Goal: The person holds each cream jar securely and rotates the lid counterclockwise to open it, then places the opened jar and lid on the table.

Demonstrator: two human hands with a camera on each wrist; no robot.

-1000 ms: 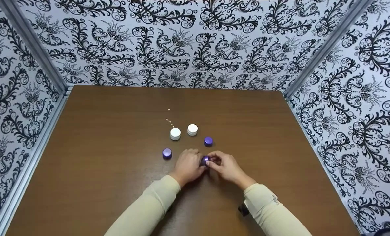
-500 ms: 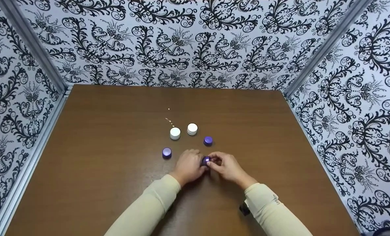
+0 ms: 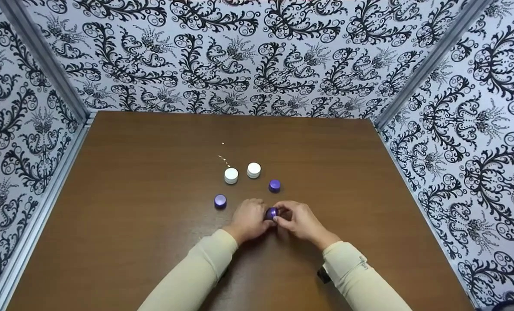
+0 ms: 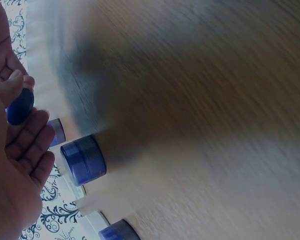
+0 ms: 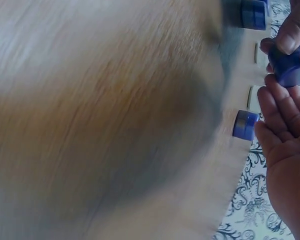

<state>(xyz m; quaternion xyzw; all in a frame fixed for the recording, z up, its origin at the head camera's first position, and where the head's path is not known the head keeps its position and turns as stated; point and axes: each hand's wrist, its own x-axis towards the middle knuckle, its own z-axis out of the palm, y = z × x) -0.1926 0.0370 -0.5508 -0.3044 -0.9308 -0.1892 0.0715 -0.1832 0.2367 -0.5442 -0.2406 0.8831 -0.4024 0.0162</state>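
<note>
Both hands meet over a small round purple jar [image 3: 272, 213] at the near middle of the table. My left hand [image 3: 249, 219] grips it from the left, mostly covering that side. On the other side, my right hand [image 3: 301, 221] pinches it between thumb and fingertips. The jar looks tilted, and in the right wrist view the purple jar [image 4: 20, 106] sits clear of the table. Whether its lid is loose cannot be told. Nearby stand a purple jar [image 3: 220, 201] on the left and another purple jar [image 3: 274, 186] just beyond the hands.
Two white jars [image 3: 231, 176] [image 3: 253, 170] stand farther back. Small pale specks [image 3: 224, 160] lie behind them on the brown table [image 3: 153, 172]. Patterned walls [image 3: 239, 56] with metal posts [image 3: 434, 60] enclose the table on three sides.
The right fingers and the held jar have shifted very slightly toward the person, and the jar's angle has changed a little. The standing jars have stayed put.
</note>
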